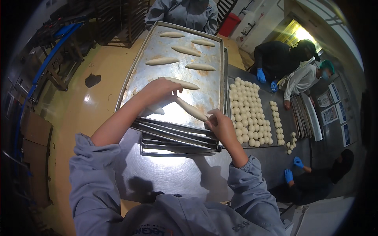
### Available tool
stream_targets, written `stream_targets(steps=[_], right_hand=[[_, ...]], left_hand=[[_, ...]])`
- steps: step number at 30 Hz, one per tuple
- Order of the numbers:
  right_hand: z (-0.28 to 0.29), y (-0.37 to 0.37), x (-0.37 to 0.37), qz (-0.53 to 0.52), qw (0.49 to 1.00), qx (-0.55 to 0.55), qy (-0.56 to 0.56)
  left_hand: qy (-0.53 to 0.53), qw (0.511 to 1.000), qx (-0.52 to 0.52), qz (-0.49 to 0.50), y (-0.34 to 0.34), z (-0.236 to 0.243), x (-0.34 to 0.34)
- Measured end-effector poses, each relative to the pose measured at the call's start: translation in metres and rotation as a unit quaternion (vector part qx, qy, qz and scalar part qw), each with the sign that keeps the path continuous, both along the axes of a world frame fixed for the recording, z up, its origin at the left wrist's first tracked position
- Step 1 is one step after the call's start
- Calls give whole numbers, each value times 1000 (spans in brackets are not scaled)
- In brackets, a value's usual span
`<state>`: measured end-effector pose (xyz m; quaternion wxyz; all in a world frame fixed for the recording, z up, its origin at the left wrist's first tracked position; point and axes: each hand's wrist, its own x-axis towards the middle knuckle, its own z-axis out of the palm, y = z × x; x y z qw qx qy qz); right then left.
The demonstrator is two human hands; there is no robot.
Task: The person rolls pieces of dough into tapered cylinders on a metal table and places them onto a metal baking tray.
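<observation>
My grey sleeves come in from the lower edge over the steel desk (169, 173), which carries everything noted here. Landmark for all positions: the top baking tray (177, 59), resting on a stack of like trays (177, 141) at the near side of the desk.

My right hand (221, 126) is at the tray's near right corner, fingers pinched narrow on the near end of a long dough piece (191, 109). That piece lies slantwise on the tray's near part, its far end running toward my left hand (159, 91). My left hand sits over the tray's near middle, palm down, fingers curled loosely over the far end of the same dough piece; whether it grips or only presses, I cannot tell. Another pale piece (153, 110) lies under my left wrist.

Farther up the tray, six shaped dough pieces (185, 50) lie in two staggered columns, apart from each other.

Right of the tray, touching its edge, a flat tray of round dough balls (248, 114) stands packed in rows. Beyond it, more balls (277, 126) lie loose on the desk.

At the tray's far end stands a person in grey (185, 13). Right of the tray, well apart, other persons with blue gloves (260, 75) work at the desk.
</observation>
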<state>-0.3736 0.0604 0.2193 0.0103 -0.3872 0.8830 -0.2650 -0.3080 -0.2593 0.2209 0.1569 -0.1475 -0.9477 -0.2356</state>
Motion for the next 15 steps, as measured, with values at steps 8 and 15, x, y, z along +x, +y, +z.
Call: stream_targets(steps=[8,15], right_hand=[[2,9,9,-8,994,19,112],[-3,13,6,-26,995,32,94]], left_hand=[[98,991,-81,-48,-10,-8,12],[39,996,-73,31,-19,26,33]])
